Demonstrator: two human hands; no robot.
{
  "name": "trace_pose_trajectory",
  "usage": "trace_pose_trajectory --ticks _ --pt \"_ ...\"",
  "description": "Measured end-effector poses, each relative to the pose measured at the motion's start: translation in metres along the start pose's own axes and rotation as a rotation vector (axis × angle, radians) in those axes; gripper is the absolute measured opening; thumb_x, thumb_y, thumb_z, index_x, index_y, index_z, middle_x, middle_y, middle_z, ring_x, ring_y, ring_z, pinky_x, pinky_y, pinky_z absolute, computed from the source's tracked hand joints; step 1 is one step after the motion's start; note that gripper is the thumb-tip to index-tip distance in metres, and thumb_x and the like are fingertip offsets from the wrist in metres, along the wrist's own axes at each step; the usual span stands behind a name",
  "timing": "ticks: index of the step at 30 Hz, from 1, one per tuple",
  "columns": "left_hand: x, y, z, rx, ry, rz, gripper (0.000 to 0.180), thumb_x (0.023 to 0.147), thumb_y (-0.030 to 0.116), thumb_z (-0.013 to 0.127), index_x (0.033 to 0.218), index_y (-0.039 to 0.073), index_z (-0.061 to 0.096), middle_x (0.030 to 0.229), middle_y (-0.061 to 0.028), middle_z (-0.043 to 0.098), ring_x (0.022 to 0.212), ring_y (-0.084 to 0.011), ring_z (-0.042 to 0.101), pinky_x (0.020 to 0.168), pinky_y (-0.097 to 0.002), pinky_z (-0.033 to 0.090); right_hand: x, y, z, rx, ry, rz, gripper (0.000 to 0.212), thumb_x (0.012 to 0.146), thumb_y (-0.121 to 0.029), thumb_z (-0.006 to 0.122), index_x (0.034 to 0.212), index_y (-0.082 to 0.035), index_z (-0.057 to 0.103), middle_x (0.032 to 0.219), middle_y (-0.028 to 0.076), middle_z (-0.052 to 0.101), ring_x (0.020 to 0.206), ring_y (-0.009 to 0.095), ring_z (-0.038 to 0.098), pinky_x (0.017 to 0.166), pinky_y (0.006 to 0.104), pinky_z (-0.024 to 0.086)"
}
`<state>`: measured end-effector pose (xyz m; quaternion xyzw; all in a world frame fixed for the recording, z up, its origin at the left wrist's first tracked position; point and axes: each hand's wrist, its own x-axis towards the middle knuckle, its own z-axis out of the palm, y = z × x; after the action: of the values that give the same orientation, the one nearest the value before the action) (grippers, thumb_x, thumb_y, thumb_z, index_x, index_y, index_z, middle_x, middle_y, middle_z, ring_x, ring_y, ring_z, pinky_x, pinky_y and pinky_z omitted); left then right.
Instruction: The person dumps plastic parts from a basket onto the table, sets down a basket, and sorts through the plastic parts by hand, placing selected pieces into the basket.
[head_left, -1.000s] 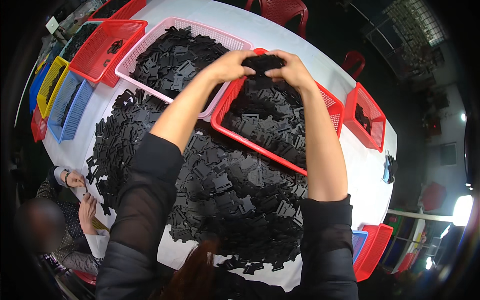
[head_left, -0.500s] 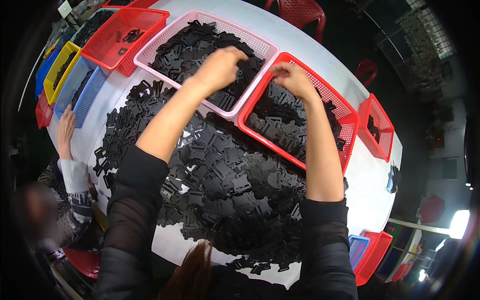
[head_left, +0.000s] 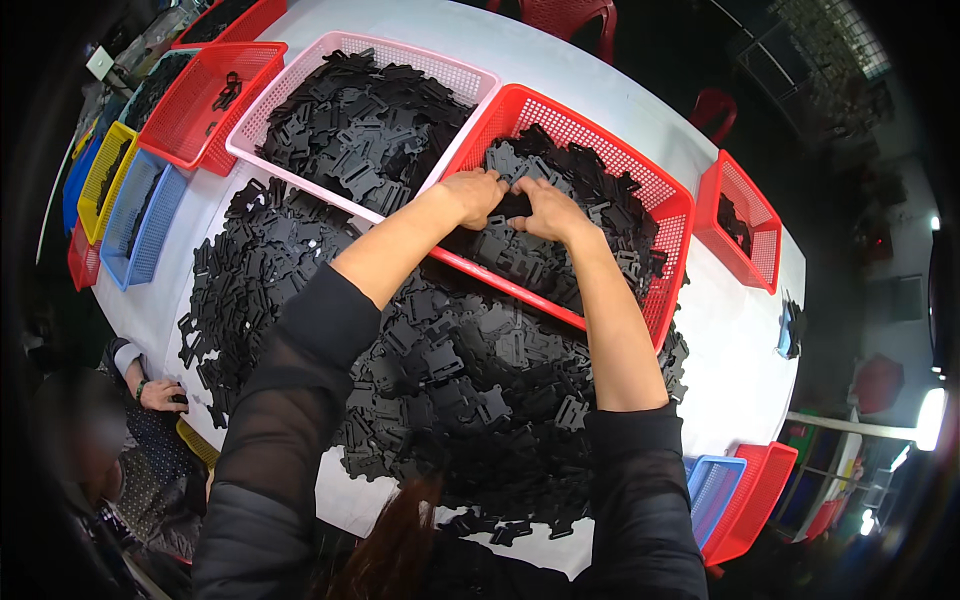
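Note:
Both of my hands are low over the red basket [head_left: 690, 215], which holds a heap of flat black plastic buckle pieces [head_left: 590, 180]. My left hand [head_left: 474, 196] reaches over its near left side with bent fingers drawn together; anything in them is hidden. My right hand [head_left: 550, 212] faces it, almost touching, with thumb and forefinger curved apart around a dark gap. I make out no piece held there. To the left, a pink basket [head_left: 300, 78] full of similar pieces adjoins the red one. A wide loose pile of pieces [head_left: 450, 370] spreads beneath my forearms.
On the left of the white table [head_left: 740, 380] are another red basket [head_left: 190, 110], a blue basket [head_left: 125, 240] and a yellow one [head_left: 105, 190]. A co-worker's hand [head_left: 162, 395] rests at the left edge. Small red [head_left: 740, 220] and blue baskets [head_left: 715, 490] stand on the right.
My left hand has moved from over the pink basket into the red one. My right hand has lowered and shifted slightly left. The co-worker's hand has left the blue basket.

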<state>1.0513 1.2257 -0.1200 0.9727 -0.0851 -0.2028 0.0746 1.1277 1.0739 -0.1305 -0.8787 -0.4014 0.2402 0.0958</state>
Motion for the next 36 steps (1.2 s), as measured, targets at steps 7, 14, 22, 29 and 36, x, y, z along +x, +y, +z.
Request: trace_pose_trajectory --ticks 7,14,22,29,36 --pt "0.002 -0.006 0.008 0.029 0.049 0.078 0.049 0.077 -0.002 0.057 0.125 -0.004 0.045 0.133 -0.0260 0.047 0.112 -0.0368 0.057 0.095 -0.0411 0.047 -0.013 0.003 0.021 -0.112 0.268 -0.203 0.044 0.085 -0.032 0.064 0.118 -0.006 0.051 0.111 0.017 0.055 0.108 0.036 0.054 0.089 0.0444 0.047" --pt "0.006 -0.005 0.018 -0.227 0.188 0.105 0.052 0.074 -0.007 0.055 0.124 -0.007 0.043 0.123 -0.0266 0.052 0.117 -0.0385 0.052 0.097 -0.0409 0.044 -0.010 0.007 0.034 -0.065 0.447 -0.258 0.037 0.088 -0.030 0.061 0.108 -0.001 0.053 0.100 0.017 0.059 0.097 0.036 0.060 0.080 0.0452 0.051" --pt "0.004 -0.003 0.008 -0.349 0.221 -0.026 0.061 0.073 -0.006 0.058 0.131 -0.003 0.041 0.125 -0.0265 0.052 0.118 -0.0395 0.050 0.098 -0.0424 0.043 0.001 0.012 0.018 0.119 0.410 -0.106 0.038 0.089 -0.032 0.060 0.106 0.001 0.053 0.105 0.026 0.062 0.097 0.042 0.059 0.080 0.0476 0.048" --pt "0.021 -0.008 0.008 -0.555 0.550 -0.039 0.052 0.079 -0.006 0.056 0.130 -0.001 0.048 0.117 -0.0271 0.058 0.112 -0.0405 0.054 0.096 -0.0446 0.045 0.023 0.018 -0.003 0.243 0.558 0.012 0.046 0.089 -0.034 0.060 0.115 0.003 0.052 0.107 0.029 0.061 0.103 0.044 0.058 0.085 0.0462 0.047" --pt "0.019 -0.015 -0.031 -0.835 0.731 -0.177 0.040 0.077 -0.001 0.061 0.118 -0.001 0.059 0.103 -0.0192 0.067 0.102 -0.0315 0.064 0.090 -0.0362 0.049 0.050 0.016 -0.042 0.385 0.646 0.009 0.047 0.088 -0.035 0.062 0.108 0.007 0.058 0.100 0.028 0.065 0.094 0.039 0.064 0.082 0.0411 0.049"
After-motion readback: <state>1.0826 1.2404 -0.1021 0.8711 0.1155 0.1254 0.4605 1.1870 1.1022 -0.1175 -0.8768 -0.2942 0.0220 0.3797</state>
